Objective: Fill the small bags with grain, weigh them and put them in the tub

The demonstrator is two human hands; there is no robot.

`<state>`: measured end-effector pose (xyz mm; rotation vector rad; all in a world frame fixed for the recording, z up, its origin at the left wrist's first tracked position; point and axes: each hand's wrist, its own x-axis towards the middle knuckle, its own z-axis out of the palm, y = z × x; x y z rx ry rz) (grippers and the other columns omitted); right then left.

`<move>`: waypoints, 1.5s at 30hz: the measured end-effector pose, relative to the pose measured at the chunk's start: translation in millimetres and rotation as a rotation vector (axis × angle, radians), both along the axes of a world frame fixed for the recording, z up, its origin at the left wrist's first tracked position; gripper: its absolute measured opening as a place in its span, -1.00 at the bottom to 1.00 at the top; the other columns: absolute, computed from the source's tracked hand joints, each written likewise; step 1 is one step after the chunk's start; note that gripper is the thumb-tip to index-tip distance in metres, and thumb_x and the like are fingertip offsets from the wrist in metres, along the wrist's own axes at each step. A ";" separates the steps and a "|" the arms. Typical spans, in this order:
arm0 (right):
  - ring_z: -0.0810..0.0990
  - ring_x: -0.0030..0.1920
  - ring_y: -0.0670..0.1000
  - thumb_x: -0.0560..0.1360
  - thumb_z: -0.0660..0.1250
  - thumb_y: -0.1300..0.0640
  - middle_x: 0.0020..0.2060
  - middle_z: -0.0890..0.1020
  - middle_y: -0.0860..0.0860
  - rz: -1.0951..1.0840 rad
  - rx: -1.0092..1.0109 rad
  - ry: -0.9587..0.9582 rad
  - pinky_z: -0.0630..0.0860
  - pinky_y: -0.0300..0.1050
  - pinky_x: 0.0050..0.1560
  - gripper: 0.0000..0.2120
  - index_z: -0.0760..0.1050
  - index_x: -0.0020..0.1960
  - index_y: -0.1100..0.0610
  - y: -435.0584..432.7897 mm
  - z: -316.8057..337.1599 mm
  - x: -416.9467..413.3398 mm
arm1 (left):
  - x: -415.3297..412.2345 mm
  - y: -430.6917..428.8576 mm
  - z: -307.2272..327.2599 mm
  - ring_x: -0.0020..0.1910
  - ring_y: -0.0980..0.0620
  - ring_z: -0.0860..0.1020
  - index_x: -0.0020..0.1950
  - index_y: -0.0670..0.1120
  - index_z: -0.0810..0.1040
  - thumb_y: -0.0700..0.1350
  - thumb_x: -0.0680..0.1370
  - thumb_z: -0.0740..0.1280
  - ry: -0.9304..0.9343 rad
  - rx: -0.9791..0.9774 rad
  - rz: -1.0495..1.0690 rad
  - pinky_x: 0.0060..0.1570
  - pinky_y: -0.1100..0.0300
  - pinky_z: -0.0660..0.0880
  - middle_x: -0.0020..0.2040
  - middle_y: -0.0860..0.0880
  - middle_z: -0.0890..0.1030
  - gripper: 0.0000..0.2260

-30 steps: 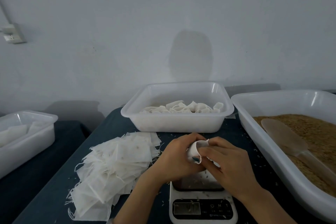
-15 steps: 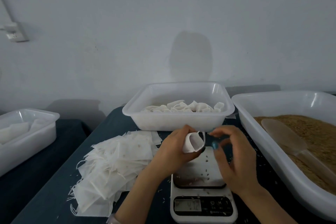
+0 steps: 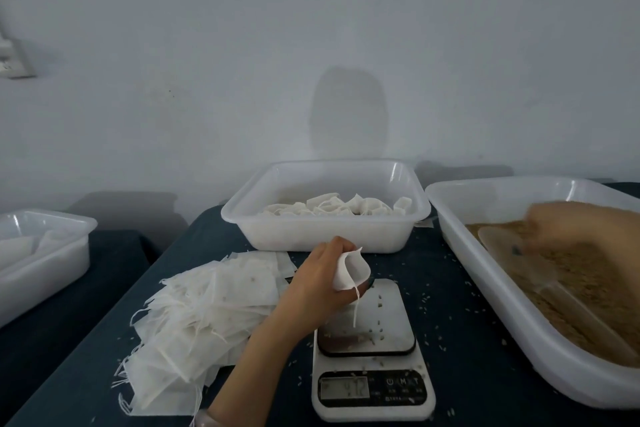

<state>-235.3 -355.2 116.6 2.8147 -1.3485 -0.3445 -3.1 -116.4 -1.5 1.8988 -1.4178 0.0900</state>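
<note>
Gaping white bag (image 3: 351, 269), string (image 3: 355, 308) dangling, pinched in left fingers (image 3: 337, 246); right fingers (image 3: 543, 218) blurred, grip unclear

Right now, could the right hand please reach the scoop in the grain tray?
Probably yes: the right hand is over the grain tray beside the scoop, nothing between; the left hand holds the small bag.

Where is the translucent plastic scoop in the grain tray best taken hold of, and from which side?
By its long handle, from above and the near side. The translucent plastic scoop lies flat on the brown grain in the large white plastic tray, bowl at the far end, handle pointing back toward the person.
</note>
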 end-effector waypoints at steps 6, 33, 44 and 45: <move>0.56 -0.32 -0.10 0.46 0.23 -0.37 -0.30 0.62 -0.06 -0.087 0.158 0.008 0.44 -0.32 -0.30 -0.51 0.55 -0.23 0.06 -28.4 -44.8 -31.0 | -1.4 -1.8 -2.8 0.04 0.45 0.39 0.14 0.35 0.26 0.32 0.31 0.33 -0.001 0.046 0.017 -0.15 0.54 0.35 -0.02 0.33 0.40 -0.54; 0.50 -0.17 -0.07 0.64 0.10 0.12 -0.14 0.54 -0.03 -0.138 0.255 0.029 0.46 -0.23 -0.05 -0.79 0.46 -0.08 0.08 -14.6 -54.4 -2.5 | -3.6 3.0 3.1 0.00 0.22 0.45 0.12 0.33 0.23 0.15 0.43 0.46 0.015 0.088 0.047 -0.11 0.45 0.32 0.06 0.22 0.44 -0.56; 0.54 0.03 0.20 0.64 0.13 0.20 0.10 0.55 0.32 -0.395 0.304 -0.550 0.50 0.04 0.10 -0.70 0.49 0.17 0.40 -41.5 -53.1 -25.1 | -2.7 5.0 3.2 -0.02 0.28 0.45 0.13 0.31 0.26 0.15 0.45 0.43 0.013 0.092 0.053 -0.17 0.46 0.34 0.00 0.26 0.46 -0.60; 0.55 -0.05 0.20 0.63 0.14 0.20 0.01 0.57 0.31 -0.402 0.302 -0.592 0.51 0.03 -0.03 -0.71 0.49 0.15 0.41 -43.9 -52.6 -25.0 | -3.4 5.6 4.5 -0.02 0.34 0.45 0.10 0.34 0.24 0.15 0.45 0.43 0.027 0.083 0.046 -0.19 0.47 0.37 -0.04 0.27 0.47 -0.61</move>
